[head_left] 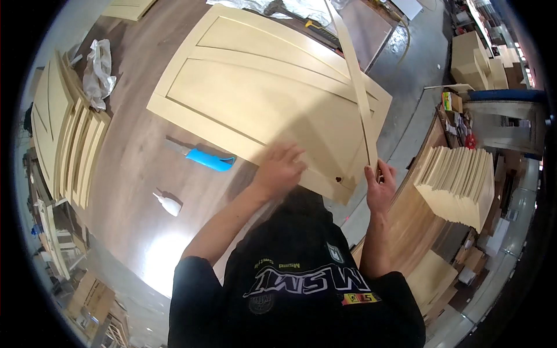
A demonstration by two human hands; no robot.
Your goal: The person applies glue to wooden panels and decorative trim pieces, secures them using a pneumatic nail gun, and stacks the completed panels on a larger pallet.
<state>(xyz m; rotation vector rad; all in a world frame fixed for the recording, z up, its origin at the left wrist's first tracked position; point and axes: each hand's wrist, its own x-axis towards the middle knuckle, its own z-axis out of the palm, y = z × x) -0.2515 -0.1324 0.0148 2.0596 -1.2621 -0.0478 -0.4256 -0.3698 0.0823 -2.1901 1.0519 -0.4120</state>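
Note:
A cream panel door (249, 95) with grooved lines lies tilted across the brown table. My right hand (381, 184) is closed round the near end of a long, narrow cream strip (355, 75), which slants up and away over the panel's right part. Over the panel's near edge is my left hand (281, 171); motion smears its fingers, and I cannot tell if it touches the surface. A small dark hole or mark (339, 180) shows near the panel's near right corner. Left of my left hand lie a knife with a blue handle (209, 159) and a small white squeeze bottle (169, 205).
A hammer with a yellow and black handle (321, 32) lies beyond the panel, beside crumpled plastic (246, 4). Stacked cream panels stand at the left (69, 145). A dense row of cream panels (455, 188) stands at the right on a wooden surface (406, 217).

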